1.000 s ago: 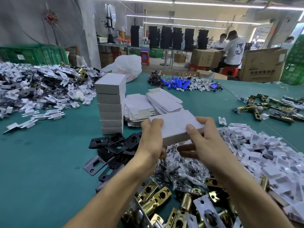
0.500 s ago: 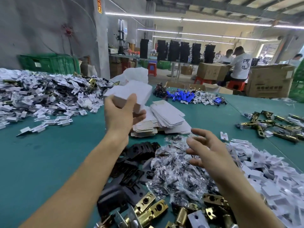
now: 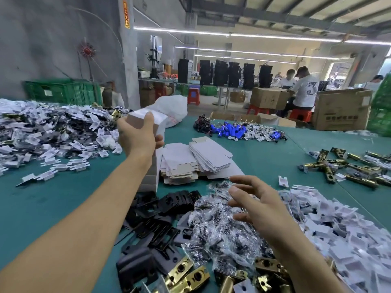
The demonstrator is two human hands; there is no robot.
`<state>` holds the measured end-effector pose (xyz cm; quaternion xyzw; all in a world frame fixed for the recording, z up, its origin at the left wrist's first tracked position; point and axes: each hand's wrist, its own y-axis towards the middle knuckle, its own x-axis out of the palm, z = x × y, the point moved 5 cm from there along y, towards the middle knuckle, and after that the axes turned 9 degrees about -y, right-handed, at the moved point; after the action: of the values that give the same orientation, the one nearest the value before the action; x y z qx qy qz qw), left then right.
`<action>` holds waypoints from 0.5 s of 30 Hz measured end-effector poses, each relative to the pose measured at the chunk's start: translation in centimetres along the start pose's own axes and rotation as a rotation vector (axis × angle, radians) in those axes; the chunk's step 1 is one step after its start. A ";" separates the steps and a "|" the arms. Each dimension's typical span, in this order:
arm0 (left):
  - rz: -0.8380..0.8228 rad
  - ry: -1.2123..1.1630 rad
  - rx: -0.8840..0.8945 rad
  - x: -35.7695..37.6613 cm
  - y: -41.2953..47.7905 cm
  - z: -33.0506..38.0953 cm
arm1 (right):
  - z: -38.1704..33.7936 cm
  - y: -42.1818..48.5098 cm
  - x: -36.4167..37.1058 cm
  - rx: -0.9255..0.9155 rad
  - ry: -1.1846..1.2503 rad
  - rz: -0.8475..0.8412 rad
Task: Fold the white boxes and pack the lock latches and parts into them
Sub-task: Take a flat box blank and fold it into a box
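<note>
White box [image 3: 135,118] gripped in left hand [image 3: 137,138], long axis roughly left-right.

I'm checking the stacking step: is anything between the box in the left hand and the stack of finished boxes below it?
Nothing visible does. The left hand grips the white box right above the stack of boxes; the flat cartons lie beside it. The wrist hides the stack's top.
</note>
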<state>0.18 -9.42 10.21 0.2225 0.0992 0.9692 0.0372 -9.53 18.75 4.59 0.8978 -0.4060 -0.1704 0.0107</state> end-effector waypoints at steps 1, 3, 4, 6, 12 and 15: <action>0.009 0.024 0.004 -0.2 0.1 -0.3 | 0.0 0.0 0.0 -0.001 0.000 0.000; 0.032 0.082 0.008 -0.6 0.2 -0.8 | -0.1 0.0 0.1 -0.001 -0.002 -0.005; 0.044 0.103 0.013 -0.7 0.2 -0.9 | 0.0 0.0 0.1 -0.001 -0.003 -0.007; 0.059 0.103 0.012 -0.8 0.0 -1.2 | 0.0 -0.1 0.0 -0.004 -0.002 -0.008; -0.033 0.205 -0.007 -0.6 -0.4 -1.8 | 0.0 -0.1 0.1 -0.001 0.002 -0.012; -0.018 0.356 0.068 -1.2 -0.3 -2.1 | 0.1 -0.1 0.1 0.002 0.011 -0.012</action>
<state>0.35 -9.68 7.83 0.0479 0.1387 0.9890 0.0200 -9.47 18.75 4.47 0.9011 -0.4008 -0.1650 0.0112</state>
